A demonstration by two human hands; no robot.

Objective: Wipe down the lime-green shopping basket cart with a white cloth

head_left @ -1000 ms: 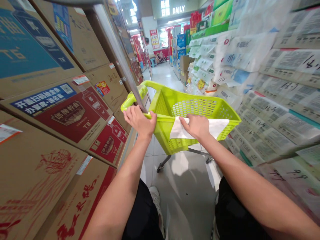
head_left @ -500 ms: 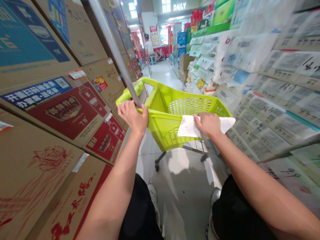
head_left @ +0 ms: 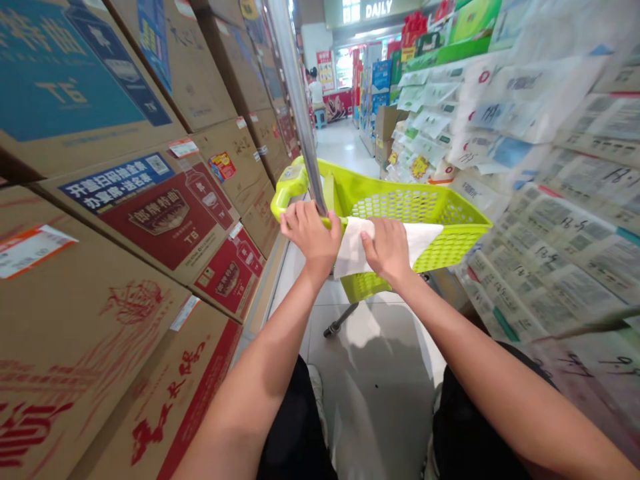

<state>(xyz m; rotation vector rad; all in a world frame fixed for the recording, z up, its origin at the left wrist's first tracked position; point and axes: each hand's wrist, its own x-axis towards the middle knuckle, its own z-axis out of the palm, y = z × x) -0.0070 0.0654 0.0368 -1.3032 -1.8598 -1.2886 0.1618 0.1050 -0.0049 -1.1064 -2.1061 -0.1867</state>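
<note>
A lime-green shopping cart (head_left: 455, 248) stands in front of me, its basket pierced with holes and its side turned toward me. My left hand (head_left: 311, 233) is closed over the rim near the handle end, beside the foot of an upright metal pole (head_left: 299, 100). My right hand (head_left: 387, 248) presses a white cloth (head_left: 421, 235) over the near rim, its fingers bent across the top. The cloth hangs down the outer side of the basket. Between the two hands there is only a small gap.
Stacked cardboard cartons (head_left: 165, 220) line the left side of the aisle. Packs of tissue paper (head_left: 555, 233) with handwritten prices are piled on the right. Farther down the aisle, a person (head_left: 315, 90) is by a blue stool (head_left: 320, 119). A tiled floor (head_left: 370, 373) lies underfoot.
My right hand has slid left along the rim with the cloth, closer to my left hand. The cart and my left hand appear farther right in view, and the cart has turned somewhat.
</note>
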